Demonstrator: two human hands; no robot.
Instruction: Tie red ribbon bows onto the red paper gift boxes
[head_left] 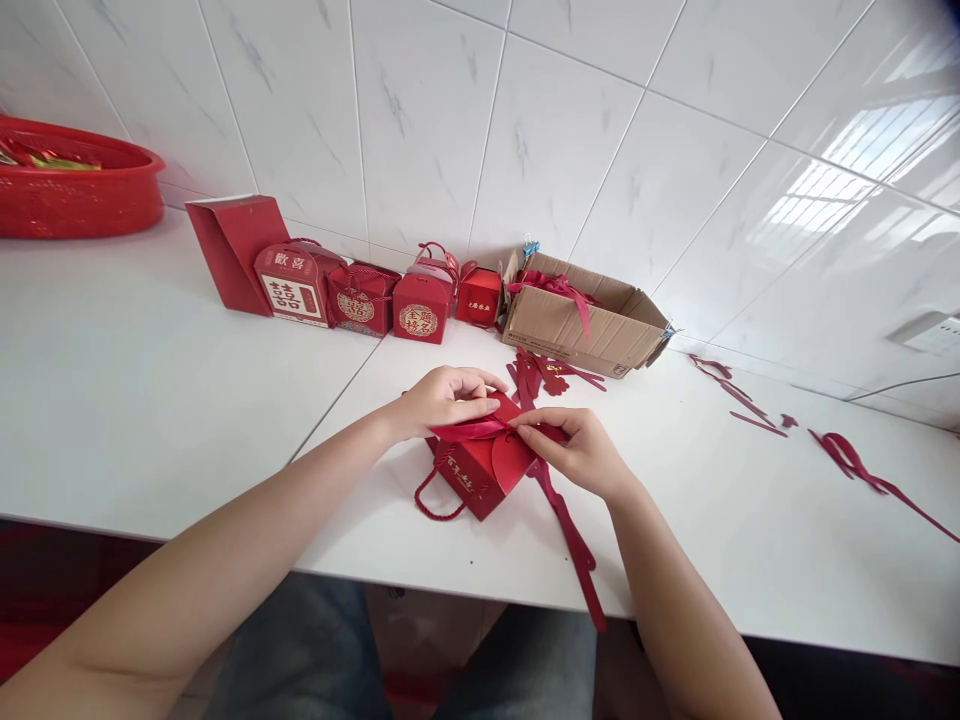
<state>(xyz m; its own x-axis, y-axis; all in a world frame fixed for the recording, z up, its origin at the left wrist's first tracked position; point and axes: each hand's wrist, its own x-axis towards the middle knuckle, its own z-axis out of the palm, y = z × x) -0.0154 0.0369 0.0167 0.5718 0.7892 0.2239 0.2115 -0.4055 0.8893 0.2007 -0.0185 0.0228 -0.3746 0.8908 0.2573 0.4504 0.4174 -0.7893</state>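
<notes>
Pinching ribbon [471, 431]: right hand [579, 450] | left hand [441, 402]: grip unclear | white table [712, 500] | tiled wall [420, 110]

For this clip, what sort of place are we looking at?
Probably an indoor work area for gift packaging: a white table along a tiled wall, bearing a row of red boxes, a cardboard box holding ribbons, and a ribboned red box being handled.
</notes>
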